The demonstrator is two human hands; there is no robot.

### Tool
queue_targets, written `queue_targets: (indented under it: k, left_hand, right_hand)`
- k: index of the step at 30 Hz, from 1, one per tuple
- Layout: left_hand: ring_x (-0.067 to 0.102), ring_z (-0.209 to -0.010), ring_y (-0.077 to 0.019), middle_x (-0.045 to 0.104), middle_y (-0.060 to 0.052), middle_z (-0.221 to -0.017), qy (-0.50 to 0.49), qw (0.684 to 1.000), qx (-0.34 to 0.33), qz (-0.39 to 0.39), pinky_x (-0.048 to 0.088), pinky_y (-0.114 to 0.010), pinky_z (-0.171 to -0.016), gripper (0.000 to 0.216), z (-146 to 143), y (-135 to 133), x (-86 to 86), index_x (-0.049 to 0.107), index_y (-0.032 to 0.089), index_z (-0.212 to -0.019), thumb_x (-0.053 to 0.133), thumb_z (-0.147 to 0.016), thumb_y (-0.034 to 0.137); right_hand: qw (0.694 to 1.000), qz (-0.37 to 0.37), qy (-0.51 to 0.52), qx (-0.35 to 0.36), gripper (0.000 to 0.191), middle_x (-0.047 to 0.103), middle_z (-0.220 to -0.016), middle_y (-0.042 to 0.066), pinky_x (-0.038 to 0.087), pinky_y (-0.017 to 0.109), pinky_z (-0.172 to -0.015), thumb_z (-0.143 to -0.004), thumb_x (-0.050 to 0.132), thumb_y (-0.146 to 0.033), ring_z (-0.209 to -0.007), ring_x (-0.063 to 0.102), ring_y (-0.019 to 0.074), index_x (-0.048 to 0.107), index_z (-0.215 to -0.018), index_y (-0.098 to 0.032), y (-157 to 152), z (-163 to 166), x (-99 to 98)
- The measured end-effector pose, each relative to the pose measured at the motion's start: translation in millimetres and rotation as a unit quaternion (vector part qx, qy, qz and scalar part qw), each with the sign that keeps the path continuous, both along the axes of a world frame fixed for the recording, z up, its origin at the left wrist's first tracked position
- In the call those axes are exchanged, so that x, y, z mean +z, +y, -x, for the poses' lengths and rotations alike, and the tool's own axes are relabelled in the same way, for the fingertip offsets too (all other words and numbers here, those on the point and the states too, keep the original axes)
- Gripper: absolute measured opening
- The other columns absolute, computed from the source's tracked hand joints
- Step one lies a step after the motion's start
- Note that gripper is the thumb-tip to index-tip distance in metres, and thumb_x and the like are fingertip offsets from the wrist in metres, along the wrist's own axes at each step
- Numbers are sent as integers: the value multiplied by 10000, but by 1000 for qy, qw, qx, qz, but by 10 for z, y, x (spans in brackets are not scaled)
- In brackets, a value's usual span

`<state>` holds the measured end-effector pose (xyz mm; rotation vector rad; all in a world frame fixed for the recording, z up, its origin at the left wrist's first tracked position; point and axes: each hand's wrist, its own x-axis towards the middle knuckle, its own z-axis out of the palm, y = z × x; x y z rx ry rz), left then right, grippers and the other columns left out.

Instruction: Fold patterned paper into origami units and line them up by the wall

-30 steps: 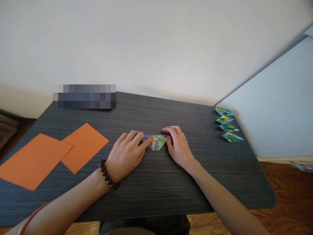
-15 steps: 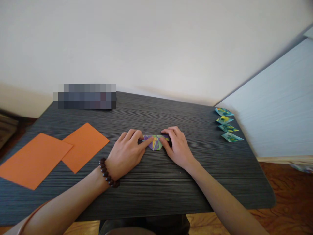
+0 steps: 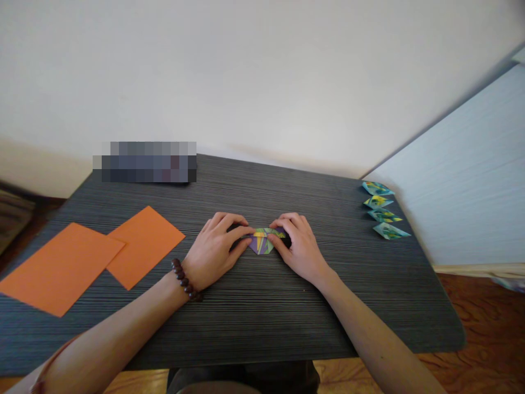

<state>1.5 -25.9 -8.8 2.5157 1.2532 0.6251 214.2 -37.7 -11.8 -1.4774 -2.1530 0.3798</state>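
A small patterned paper piece, purple, green and yellow, lies folded on the dark striped table. My left hand, with a brown bead bracelet on the wrist, pinches its left end with curled fingers. My right hand pinches the right end in the same way. Both hands rest on the tabletop and cover most of the paper's ends.
Two orange paper sheets lie overlapping at the left. Several folded blue-green paper pieces stand in a row at the right edge beside a pale blue panel. A blurred dark object lies at the back left.
Both hands have closed in toward each other over the patterned paper, so less of it shows between the fingers.
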Motion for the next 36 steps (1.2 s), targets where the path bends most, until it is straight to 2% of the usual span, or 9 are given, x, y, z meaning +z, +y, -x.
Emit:
queue_targets:
  k: [5,9,14,17,25,31,36]
  left_hand:
    - [479,-988,-207,577,-56,-1079,-9,1000,-2,13,415,-399,-876,217,-35,42,-14,637,213,-1012,463,-891,258]
    - [469,-1028,-219,557,-67,-1129,-2,1000,-24,9,404,-413,-891,268,-83,142,-24,607,213,-1095,468,-866,218]
    - [455,-1063,-229,533,-78,-1167,14,999,-39,2,393,-428,-919,305,-107,248,-26,599,214,-1137,478,-866,286]
    - [428,-1101,-249,515,-75,-1210,29,999,-19,-3,384,-456,-922,319,-93,234,-21,590,238,-1159,475,-875,328]
    - [398,-1132,-273,514,-78,-1235,38,999,-10,-32,388,-484,-912,299,-64,146,2,592,248,-1152,486,-878,304]
    - [480,-1044,-228,589,-67,-1120,-1,999,-29,-24,411,-417,-901,201,-64,153,36,616,184,-993,452,-897,250]
    - [559,-905,-173,626,-41,-942,-64,996,-40,46,451,-329,-837,154,-67,150,60,544,166,-986,428,-905,227]
  right_hand:
    - [1000,11,14,7,156,559,-1012,56,410,386,-839,-837,579,-344,-940,508,214,587,-948,-234,13,-26,0]
    - [1000,10,25,1,139,561,-1002,56,418,387,-842,-837,578,-327,-937,515,212,582,-937,-229,10,-33,-9]
    - [999,-13,31,-31,130,560,-973,64,429,372,-844,-868,535,-291,-933,511,207,581,-962,-214,2,-8,-22]
    - [999,-18,35,-17,117,568,-957,55,436,364,-834,-885,511,-279,-917,515,197,603,-934,-226,11,2,-22]
    - [999,-21,23,12,116,578,-981,58,432,382,-831,-908,468,-252,-922,513,199,575,-895,-208,34,26,8]
    - [997,-27,65,35,70,564,-1051,66,422,381,-895,-913,450,-212,-1004,506,192,520,-910,-210,21,42,43]
    - [992,-10,114,54,61,552,-1090,63,429,377,-914,-913,442,-218,-1033,520,182,503,-912,-223,27,44,58]
